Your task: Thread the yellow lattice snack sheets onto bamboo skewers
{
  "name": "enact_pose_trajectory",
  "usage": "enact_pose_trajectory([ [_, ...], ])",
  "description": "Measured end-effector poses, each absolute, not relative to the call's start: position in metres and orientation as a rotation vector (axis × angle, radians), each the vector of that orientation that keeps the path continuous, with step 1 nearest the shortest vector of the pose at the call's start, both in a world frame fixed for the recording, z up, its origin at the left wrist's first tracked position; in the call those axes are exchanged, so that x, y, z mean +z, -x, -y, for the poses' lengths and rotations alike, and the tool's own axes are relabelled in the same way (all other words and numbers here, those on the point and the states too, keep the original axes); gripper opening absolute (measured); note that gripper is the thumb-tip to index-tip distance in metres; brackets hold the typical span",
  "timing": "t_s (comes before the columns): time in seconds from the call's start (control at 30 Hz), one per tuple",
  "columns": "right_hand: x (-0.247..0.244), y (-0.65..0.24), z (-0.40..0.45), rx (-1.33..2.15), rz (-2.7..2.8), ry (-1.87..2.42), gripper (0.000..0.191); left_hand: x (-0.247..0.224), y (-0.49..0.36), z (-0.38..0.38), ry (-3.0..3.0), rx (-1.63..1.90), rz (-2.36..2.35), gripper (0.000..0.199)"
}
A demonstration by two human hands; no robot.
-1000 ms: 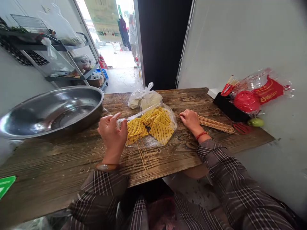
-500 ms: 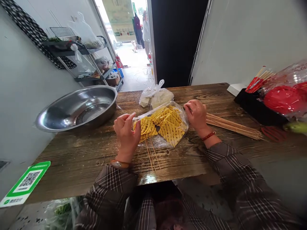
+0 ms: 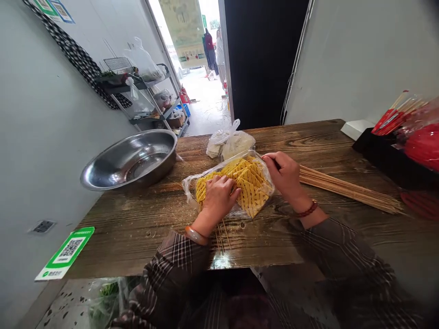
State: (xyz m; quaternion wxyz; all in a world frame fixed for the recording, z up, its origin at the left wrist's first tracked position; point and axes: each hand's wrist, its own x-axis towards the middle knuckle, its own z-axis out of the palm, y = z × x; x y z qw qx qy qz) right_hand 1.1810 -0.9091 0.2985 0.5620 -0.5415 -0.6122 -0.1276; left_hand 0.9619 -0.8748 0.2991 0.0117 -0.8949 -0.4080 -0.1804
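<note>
Yellow food slices with dark diagonal cuts (image 3: 252, 185) lie heaped in a clear plastic bag (image 3: 188, 186) on the wooden table. My left hand (image 3: 219, 196) rests over the left part of the heap, its fingers curled onto the slices and its thumb reaching right. At the bag's upper right corner, my right hand (image 3: 284, 176) is closed in a pinch on the plastic edge. Below my left hand, a few thin skewers (image 3: 224, 235) stick out toward me, their far ends hidden. Behind the bag stands a knotted bag of pale pieces (image 3: 236, 144).
A wide steel basin (image 3: 128, 162) stands to the left. On the right lies a bundle of long skewers (image 3: 346, 188), with a black box (image 3: 373, 153) beyond it. A green QR-code card (image 3: 66, 253) lies at the left corner. A loaded shelf cart (image 3: 147, 100) is by the doorway.
My left hand has moved right and down from the bag's left edge onto the yellow slices. My right hand stays near the bag's right corner. The view has shifted slightly.
</note>
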Motion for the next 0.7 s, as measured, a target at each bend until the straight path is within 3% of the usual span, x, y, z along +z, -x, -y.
enact_pose_trajectory([
  [0.17, 0.299, -1.181, 0.911, -0.221, 1.500, 1.263, 0.020, 0.290, -0.965, 0.872, 2.890, -0.715, 1.441, 0.011],
  [0.47, 0.298, -1.176, 0.915, -0.181, 1.538, 1.281, 0.018, 0.283, -0.965, 0.866, 3.043, -1.035, 1.620, 0.016],
  [0.7, 0.296, -1.175, 0.916, -0.161, 1.588, 1.303, 0.019, 0.284, -0.965, 0.868, 3.038, -0.999, 1.573, 0.017],
])
